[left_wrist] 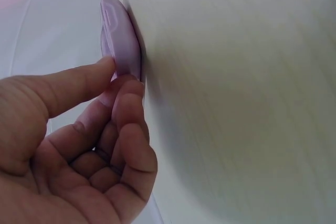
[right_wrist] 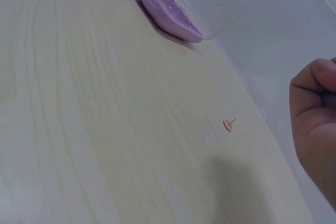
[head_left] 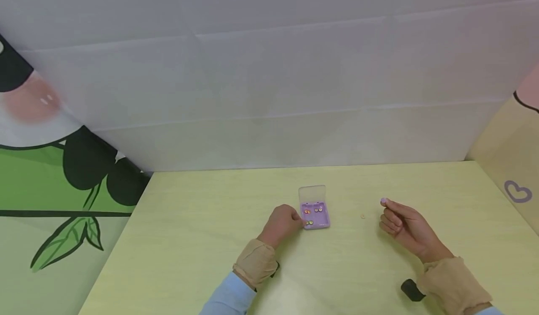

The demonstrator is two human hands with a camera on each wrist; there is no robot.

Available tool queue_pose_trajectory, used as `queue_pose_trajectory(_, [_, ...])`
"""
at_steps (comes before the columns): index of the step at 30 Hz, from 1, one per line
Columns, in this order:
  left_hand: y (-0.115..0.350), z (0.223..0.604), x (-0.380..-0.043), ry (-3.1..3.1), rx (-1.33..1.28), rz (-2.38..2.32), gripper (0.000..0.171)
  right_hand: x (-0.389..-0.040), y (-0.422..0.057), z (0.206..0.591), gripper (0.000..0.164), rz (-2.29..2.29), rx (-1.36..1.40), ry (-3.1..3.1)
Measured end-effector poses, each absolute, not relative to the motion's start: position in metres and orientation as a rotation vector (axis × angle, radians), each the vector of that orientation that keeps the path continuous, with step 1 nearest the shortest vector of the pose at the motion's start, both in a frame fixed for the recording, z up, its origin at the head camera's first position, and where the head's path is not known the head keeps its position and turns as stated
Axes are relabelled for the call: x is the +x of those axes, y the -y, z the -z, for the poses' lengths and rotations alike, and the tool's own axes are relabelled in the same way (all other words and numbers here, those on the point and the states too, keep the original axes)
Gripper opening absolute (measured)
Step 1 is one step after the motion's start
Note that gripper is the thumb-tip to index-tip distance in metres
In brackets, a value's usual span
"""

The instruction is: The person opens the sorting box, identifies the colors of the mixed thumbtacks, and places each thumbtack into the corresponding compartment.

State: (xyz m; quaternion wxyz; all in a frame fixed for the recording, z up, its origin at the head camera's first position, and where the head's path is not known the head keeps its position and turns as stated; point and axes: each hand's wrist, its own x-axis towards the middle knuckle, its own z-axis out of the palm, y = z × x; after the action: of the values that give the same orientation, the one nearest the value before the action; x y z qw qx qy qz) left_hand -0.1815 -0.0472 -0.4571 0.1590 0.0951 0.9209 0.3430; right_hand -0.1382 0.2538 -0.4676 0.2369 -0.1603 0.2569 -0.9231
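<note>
A small lilac case (head_left: pixel 316 216) lies open on the table, its see-through lid (head_left: pixel 312 194) raised at the back. Several tiny paired studs (head_left: pixel 318 210) sit inside it. My left hand (head_left: pixel 283 223) pinches the case's near left edge between thumb and fingers; in the left wrist view the thumb (left_wrist: pixel 84 83) presses on the lilac wall. Raised to the right of the case, my right hand (head_left: pixel 407 228) pinches a tiny lilac piece (head_left: pixel 383 201) at its fingertips, the other fingers curled. Between case and right hand lies a stud earring (right_wrist: pixel 228 125), an orange-pink disc with a thin post.
The pale wood-grain table (head_left: pixel 181 240) backs onto a white sheet (head_left: pixel 269 85). Printed panels stand at the left (head_left: pixel 50 179) and right. Beige bands (head_left: pixel 255 263) wrap both wrists, and a black object (head_left: pixel 412 290) is beside the right one.
</note>
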Motion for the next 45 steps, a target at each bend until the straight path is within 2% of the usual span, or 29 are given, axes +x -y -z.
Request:
queue_pose_trajectory(15, [0.041, 0.457, -0.194, -2.633, 0.255, -1.030, 0.033, -0.161, -0.246, 0.468, 0.062, 2.439, -0.472, -0.959])
queue_pose_trajectory(25, [0.033, 0.456, -0.207, -2.634, 0.199, -1.030, 0.029, -0.181, -0.247, 0.467, 0.051, 2.364, -0.442, -1.133])
queue_pose_trajectory(34, [0.028, 0.454, -0.215, -2.641, 0.173, -1.056, 0.032, -0.198, -0.243, 0.468, 0.039, 2.217, -0.302, -1.435])
queue_pose_trajectory(41, [0.025, 0.454, -0.222, -2.636, 0.136, -1.064, 0.026, -0.209, -0.230, 0.461, 0.023, 2.036, -0.118, -1.783])
queue_pose_trajectory(43, [0.024, 0.453, -0.224, -2.635, 0.124, -1.066, 0.025, -0.213, -0.225, 0.459, 0.026, 1.940, -0.068, -1.901])
queue_pose_trajectory(45, [0.023, 0.452, -0.225, -2.636, 0.116, -1.066, 0.025, -0.216, -0.220, 0.457, 0.037, 1.828, -0.030, -2.013])
